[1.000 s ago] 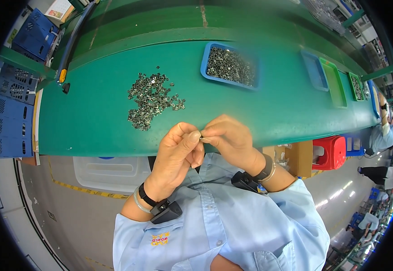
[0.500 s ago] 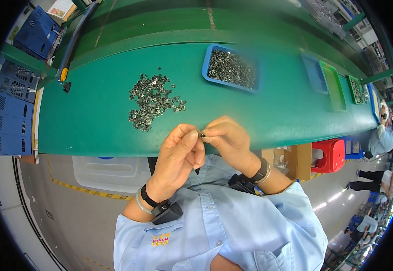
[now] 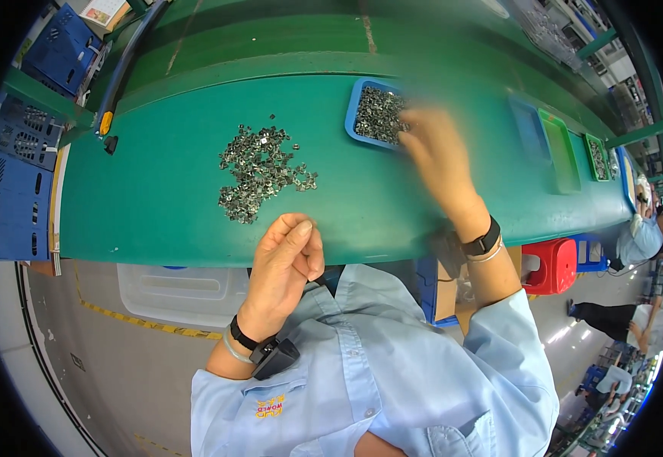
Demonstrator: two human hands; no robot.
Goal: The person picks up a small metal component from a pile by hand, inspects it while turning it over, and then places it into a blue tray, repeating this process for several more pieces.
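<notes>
My left hand is held just off the near edge of the green table, thumb and fingertips pinched together; whatever may be between them is too small to see. My right hand reaches over the right side of a blue tray. Its thumb and forefinger look parted, though that area is hazy. Many small dark metal pieces fill the tray. A loose pile of similar small square metal pieces lies on the table, beyond and left of my left hand.
A blue tray and a green tray lie to the right on the green table. Blue crates stand at the left. Below the table are a clear lid and a red stool. Other people sit or stand far right.
My hands were together at the near table edge, fingertips meeting on a tiny dark piece. My right hand has moved away to the blue tray; my left hand has drawn slightly left and nearer.
</notes>
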